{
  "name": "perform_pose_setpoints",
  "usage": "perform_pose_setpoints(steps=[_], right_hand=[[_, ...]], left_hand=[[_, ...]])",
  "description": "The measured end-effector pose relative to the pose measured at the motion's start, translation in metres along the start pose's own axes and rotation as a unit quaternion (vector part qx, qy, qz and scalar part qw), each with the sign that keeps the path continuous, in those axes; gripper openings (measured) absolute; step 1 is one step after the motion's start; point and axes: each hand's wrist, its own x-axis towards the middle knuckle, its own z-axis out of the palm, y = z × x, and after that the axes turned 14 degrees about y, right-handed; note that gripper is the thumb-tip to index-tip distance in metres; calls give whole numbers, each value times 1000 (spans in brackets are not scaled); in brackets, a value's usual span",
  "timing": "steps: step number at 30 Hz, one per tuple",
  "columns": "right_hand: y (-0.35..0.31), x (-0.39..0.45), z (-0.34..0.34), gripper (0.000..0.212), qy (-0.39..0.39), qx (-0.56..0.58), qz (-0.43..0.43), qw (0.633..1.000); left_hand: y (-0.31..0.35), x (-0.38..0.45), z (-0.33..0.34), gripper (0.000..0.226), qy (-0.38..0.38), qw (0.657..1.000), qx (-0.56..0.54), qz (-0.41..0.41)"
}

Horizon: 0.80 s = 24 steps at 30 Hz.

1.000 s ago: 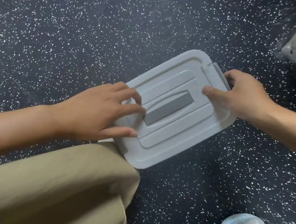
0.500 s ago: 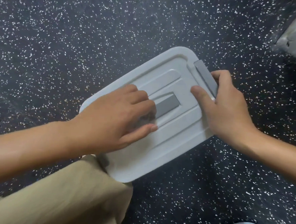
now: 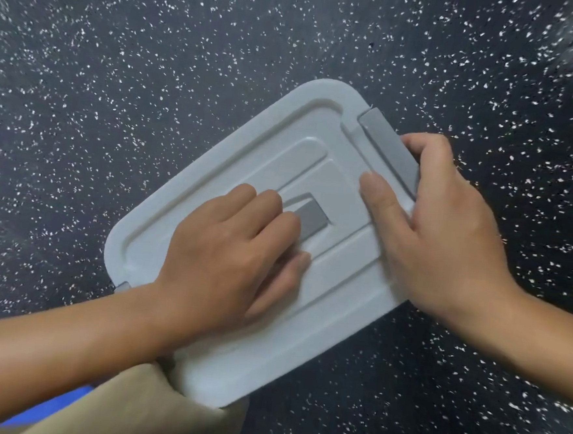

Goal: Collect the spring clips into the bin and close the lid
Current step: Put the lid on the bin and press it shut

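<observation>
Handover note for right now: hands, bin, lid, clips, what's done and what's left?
Left hand: flat, palm down on the pale grey plastic lid, fingers over its dark grey centre handle.
Right hand: thumb on the lid, fingers curled around the dark grey side latch.
Lid covers the bin on the speckled dark floor. No spring clips visible.
Left: confirm both latches are snapped; the near-left one is mostly hidden.

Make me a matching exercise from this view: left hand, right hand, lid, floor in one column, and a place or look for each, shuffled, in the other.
Things:
1. left hand
2. right hand
3. lid
4. floor

Descriptions:
A. dark with white specks
B. pale grey, resting on the bin
C. pressing flat on the lid's centre, over the grey handle
D. wrapped around the grey latch at the lid's end

Pairs: 1-C, 2-D, 3-B, 4-A
</observation>
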Motion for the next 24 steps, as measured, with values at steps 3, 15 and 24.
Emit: perform_pose_setpoints(steps=[3, 15, 24], right_hand=[[2, 0, -3, 41, -21, -4, -3, 1000], [-2, 0, -3, 42, -2, -26, -14, 1000], [-18, -6, -16, 55, -44, -127, 36, 990]], left_hand=[[1, -1, 4, 32, 1, 1000, 3, 3], [6, 1, 2, 30, 2, 1000, 23, 6], [23, 29, -20, 27, -127, 986, 41, -100]])
